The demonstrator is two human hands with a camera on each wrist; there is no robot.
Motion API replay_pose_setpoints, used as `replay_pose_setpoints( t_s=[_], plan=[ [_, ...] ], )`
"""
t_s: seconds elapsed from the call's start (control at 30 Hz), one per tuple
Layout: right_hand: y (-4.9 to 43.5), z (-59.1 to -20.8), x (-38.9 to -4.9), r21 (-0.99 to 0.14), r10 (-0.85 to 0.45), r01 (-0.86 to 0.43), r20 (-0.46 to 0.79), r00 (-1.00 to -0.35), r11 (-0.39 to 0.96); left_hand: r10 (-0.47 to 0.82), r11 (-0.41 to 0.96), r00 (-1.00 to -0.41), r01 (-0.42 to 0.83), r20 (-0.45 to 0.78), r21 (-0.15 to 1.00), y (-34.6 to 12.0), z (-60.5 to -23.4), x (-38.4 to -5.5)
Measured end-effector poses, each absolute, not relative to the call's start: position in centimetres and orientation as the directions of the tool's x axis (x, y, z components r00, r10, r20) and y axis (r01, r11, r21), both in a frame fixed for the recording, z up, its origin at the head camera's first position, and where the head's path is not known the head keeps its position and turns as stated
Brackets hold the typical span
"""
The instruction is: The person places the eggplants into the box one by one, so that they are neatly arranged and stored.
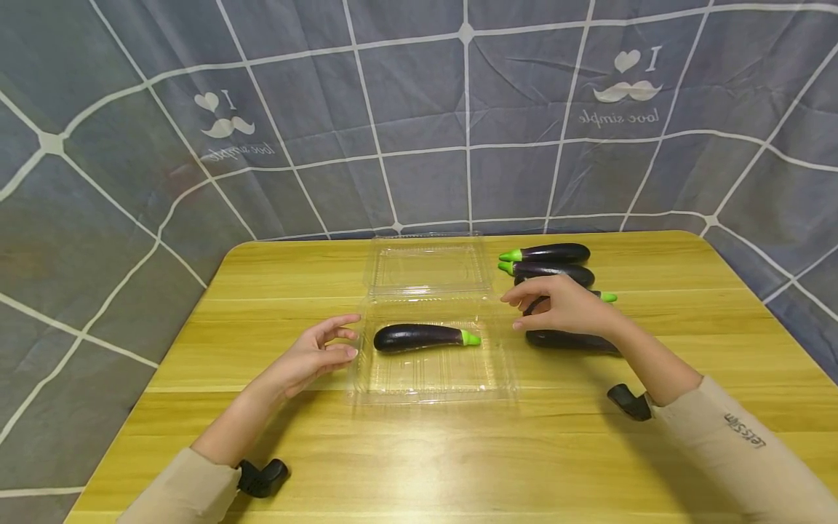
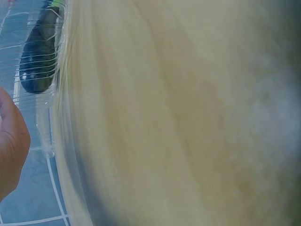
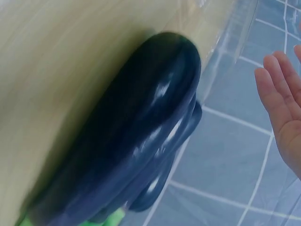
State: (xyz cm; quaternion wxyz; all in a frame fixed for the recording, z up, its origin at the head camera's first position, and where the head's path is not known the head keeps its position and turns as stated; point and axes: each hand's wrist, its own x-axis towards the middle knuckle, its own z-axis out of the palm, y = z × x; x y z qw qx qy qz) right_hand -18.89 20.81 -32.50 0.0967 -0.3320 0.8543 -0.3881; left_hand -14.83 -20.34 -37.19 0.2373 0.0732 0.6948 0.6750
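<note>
A dark purple eggplant with a green stem [image 1: 419, 338] lies in the base of a clear plastic clamshell box [image 1: 432, 378], whose lid [image 1: 428, 266] is folded back away from me. Beside the box's left wall is my left hand [image 1: 314, 353], fingers loosely bent and nothing in them. My right hand [image 1: 559, 306] hovers over the group at the right, past the box's right edge, its fingers relaxed and holding nothing. Under it, partly covered, lies the nearest loose eggplant [image 1: 569, 340]; the right wrist view shows this eggplant [image 3: 136, 122] large, apart from the fingers [image 3: 277, 89].
Behind my right hand lie more eggplants, among them the farthest one [image 1: 556, 253] and one just in front of it [image 1: 563, 274]. The wooden table [image 1: 419, 458] ends at a grey curtain [image 1: 419, 116] with white lines. Black wrist cameras [image 1: 264, 478] sit at both cuffs.
</note>
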Motion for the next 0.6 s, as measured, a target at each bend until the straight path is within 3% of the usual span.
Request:
replay_pose_setpoints(
  t_s=[0.6],
  plan=[
    [25.8,-32.5,-17.8,-0.665,-0.579,-0.478,0.084,-0.811,0.573,0.415,0.052,-0.882,-0.221,-0.222,0.974,-20.3,-37.2,-15.0]
  ],
)
